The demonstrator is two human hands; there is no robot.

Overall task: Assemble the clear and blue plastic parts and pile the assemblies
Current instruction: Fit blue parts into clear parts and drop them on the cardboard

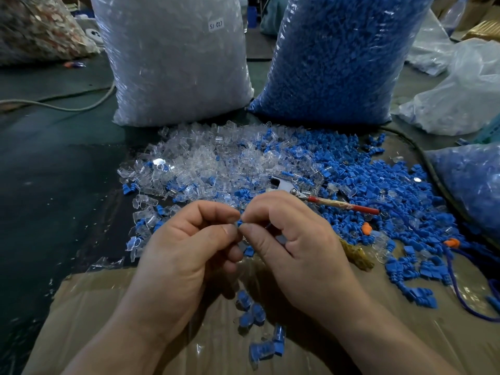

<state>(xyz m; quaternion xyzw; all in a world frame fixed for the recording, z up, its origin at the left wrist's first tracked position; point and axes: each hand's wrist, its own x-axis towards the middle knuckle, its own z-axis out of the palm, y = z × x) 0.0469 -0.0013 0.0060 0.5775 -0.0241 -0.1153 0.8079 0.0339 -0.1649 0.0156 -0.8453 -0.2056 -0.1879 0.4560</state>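
My left hand point(186, 247) and my right hand point(292, 239) meet fingertip to fingertip above the cardboard. Between them a small blue plastic part point(239, 222) is pinched; the clear part that goes with it is hidden by my fingers. Beyond my hands spreads a heap of loose clear parts point(200, 163), and to its right a heap of loose blue parts point(378, 185). Several finished assemblies point(254, 318), blue inside clear, lie in a small pile on the cardboard below my wrists.
A tall bag of clear parts point(176, 63) and a tall bag of blue parts point(341, 58) stand at the back. A red-handled tool point(319, 197) lies on the heaps. Cardboard sheet point(108, 299) covers the near table; a third bag point(476, 185) sits far right, with cables along the edges.
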